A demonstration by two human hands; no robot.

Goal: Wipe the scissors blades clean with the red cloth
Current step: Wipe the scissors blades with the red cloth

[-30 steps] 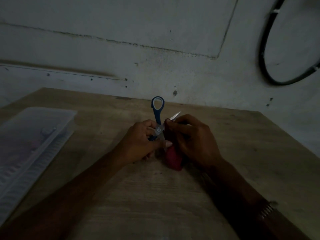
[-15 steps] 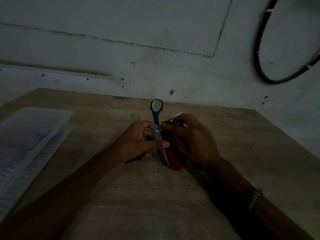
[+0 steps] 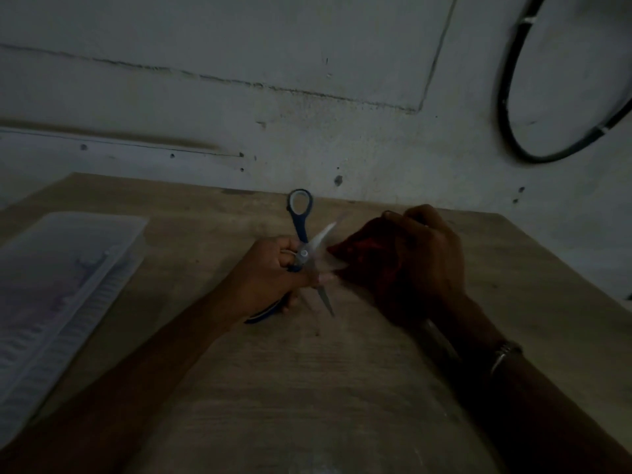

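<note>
My left hand (image 3: 270, 275) has its grip closed round the scissors (image 3: 302, 254) near the pivot, w/ the lower blue handle loop poking out under my palm toward me. The scissors are spread wide open: one blade angles up and to the right, catching the light (pale, a bit blurred), the other points down toward me w/ its tip near the bench (image 3: 307, 388), tho whether it touches the wood I can't tell. The other blue handle loop stands up on the far side, in front of the wall.

My right hand (image 3: 424, 265) is just right of the blades, fingers curled round the red cloth (image 3: 359, 249), which is bunched up in that grip. The cloth's left edge sits right by the crotch of the open blades, approx touching the upper blade; the blur there stops me being sure. A metal bracelet (image 3: 504, 354) sits on my right wrist.

Over on the left of the bench lies a clear plastic box (image 3: 61, 285), well apart from both hands. A black cable (image 3: 513, 131) loops on the wall at far right. Light is dim throughout.
</note>
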